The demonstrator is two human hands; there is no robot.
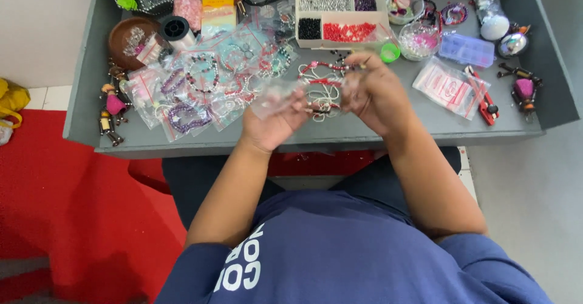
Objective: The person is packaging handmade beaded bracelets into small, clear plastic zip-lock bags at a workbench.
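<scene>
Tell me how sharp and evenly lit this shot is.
Head view: light is soft and even, shadows faint; the left hand and right hand are motion-blurred around the clear plastic bag; the grey table's edges bow from wide-angle distortion; the clear bead bags show mild glare.

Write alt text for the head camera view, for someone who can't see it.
A person's left hand and right hand hold a small clear plastic bag over a grey table crowded with bagged bracelets and a divided bead box.

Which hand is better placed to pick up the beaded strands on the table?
Right. The right hand hovers beside the beaded strands, its fingers apparently free, while the left hand holds a clear bag.
</scene>
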